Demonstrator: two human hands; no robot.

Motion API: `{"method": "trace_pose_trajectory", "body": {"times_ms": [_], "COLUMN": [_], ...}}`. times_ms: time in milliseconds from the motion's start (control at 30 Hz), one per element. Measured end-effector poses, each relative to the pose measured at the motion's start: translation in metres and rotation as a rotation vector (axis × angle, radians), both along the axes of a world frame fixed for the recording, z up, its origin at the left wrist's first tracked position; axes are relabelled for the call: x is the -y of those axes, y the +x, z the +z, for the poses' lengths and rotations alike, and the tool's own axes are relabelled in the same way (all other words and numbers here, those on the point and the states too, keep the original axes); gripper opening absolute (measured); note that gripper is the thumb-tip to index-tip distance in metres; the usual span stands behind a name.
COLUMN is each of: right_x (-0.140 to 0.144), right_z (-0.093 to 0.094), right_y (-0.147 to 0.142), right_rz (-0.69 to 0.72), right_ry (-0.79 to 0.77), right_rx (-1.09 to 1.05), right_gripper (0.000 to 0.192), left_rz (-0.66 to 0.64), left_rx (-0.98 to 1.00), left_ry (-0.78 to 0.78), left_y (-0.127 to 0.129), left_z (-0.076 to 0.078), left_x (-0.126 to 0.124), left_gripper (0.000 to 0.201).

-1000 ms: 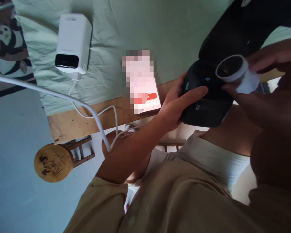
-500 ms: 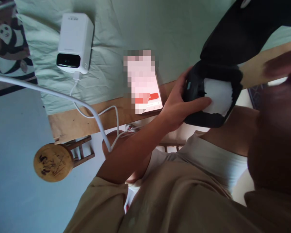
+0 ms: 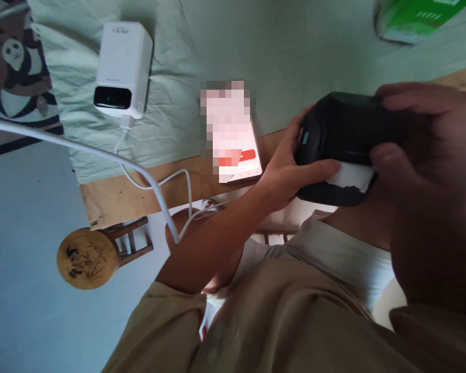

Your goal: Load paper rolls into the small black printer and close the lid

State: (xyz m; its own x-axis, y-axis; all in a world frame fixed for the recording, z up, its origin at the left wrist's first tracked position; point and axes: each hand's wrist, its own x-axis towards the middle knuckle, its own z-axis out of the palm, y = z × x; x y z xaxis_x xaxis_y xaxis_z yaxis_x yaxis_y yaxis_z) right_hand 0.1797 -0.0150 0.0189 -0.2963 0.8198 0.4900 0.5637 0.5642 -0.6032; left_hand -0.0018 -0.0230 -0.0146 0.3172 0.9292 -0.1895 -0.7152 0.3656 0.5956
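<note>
A black portable printer [image 3: 345, 124] is held over the table's front edge, above my lap. My left hand [image 3: 285, 173] wraps around its left side, the thumb lying across the front near a white paper roll [image 3: 351, 176]. My right hand [image 3: 435, 134] grips the printer's lid at its right end, fingers on the far side and thumb on the near side. The lid is folded down over most of the roll, and a strip of white paper shows below it. Slight motion blur covers my right hand. A lit phone [image 3: 248, 145], partly pixelated, lies left of the printer.
A white power bank [image 3: 120, 67] with a cable [image 3: 118, 142] plugged in stands on the green tablecloth [image 3: 171, 103]. A thicker white cord [image 3: 101, 154] crosses at left. A green package [image 3: 419, 20] is at the back right. A round wooden stool [image 3: 87, 259] stands on the floor.
My right hand has swung the printer's lid from raised at the upper right down over the paper roll. The green package behind has come into view. My left hand keeps its hold.
</note>
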Motion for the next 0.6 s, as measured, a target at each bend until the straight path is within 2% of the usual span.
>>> {"method": "trace_pose_trajectory", "body": {"times_ms": [167, 233, 333, 533, 600], "right_x": [0.007, 0.007, 0.006, 0.004, 0.005], "right_z": [0.008, 0.010, 0.011, 0.005, 0.003], "right_y": [-0.011, -0.012, -0.012, -0.009, -0.008], "right_rz": [-0.025, -0.035, -0.058, 0.015, -0.038], "right_ry": [-0.142, -0.142, -0.119, -0.137, -0.113], "right_rx": [-0.060, -0.041, 0.041, 0.077, 0.080], "right_gripper": [0.054, 0.053, 0.050, 0.049, 0.048], "left_rz": [-0.110, -0.140, -0.140, -0.108, -0.094], "left_rx": [0.026, 0.030, 0.014, -0.003, 0.015], "left_ry": [0.044, 0.046, 0.033, 0.019, -0.005], "left_y": [-0.004, -0.006, -0.007, -0.007, -0.005], "left_z": [0.006, 0.005, 0.003, 0.005, 0.007], "left_x": [-0.001, -0.003, -0.004, 0.000, 0.002], "left_gripper": [0.042, 0.038, 0.031, 0.026, 0.019]}}
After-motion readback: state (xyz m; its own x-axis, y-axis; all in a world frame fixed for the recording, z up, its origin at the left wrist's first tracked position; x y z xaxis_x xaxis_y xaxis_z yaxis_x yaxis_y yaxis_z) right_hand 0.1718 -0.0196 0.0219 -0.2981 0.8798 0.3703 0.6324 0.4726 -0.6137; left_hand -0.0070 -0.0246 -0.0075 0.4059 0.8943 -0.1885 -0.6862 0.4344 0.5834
